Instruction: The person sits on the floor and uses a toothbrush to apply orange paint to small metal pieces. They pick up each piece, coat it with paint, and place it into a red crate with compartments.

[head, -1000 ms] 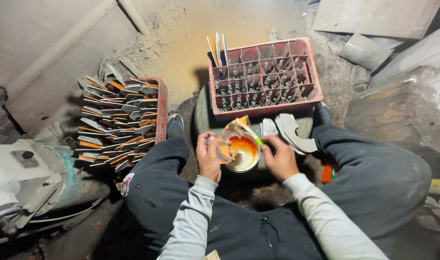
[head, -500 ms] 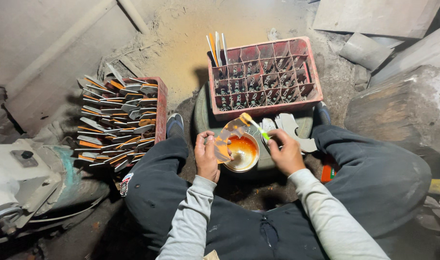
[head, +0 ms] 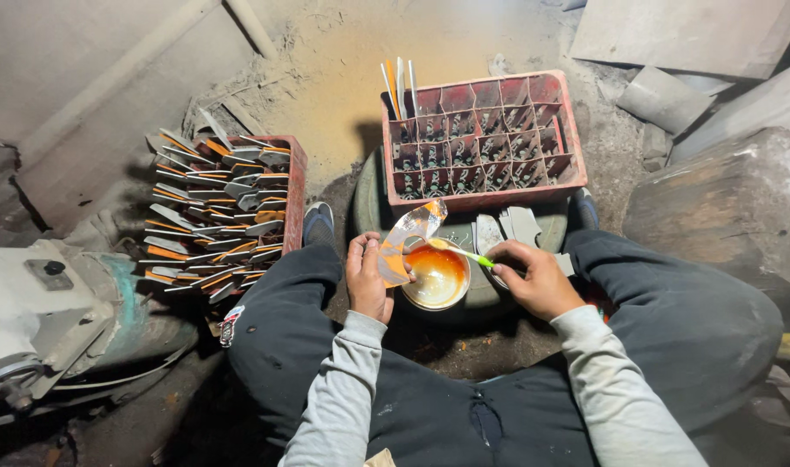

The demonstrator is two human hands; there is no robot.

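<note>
Right hand point(head: 533, 278) lowered from above the bowl point(head: 436, 277), green-handled brush point(head: 464, 253) tip now dipped into the orange paint, metal blade point(head: 410, 240) in left hand point(head: 369, 278) tilted more upright

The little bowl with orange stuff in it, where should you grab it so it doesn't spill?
Probably by its rim on the near side, coming from below and keeping it level. The bowl sits open side up, with wet orange liquid inside. The left hand with its metal blade crowds the bowl's left edge, and the right hand dips a green-handled brush in from the right.
</note>
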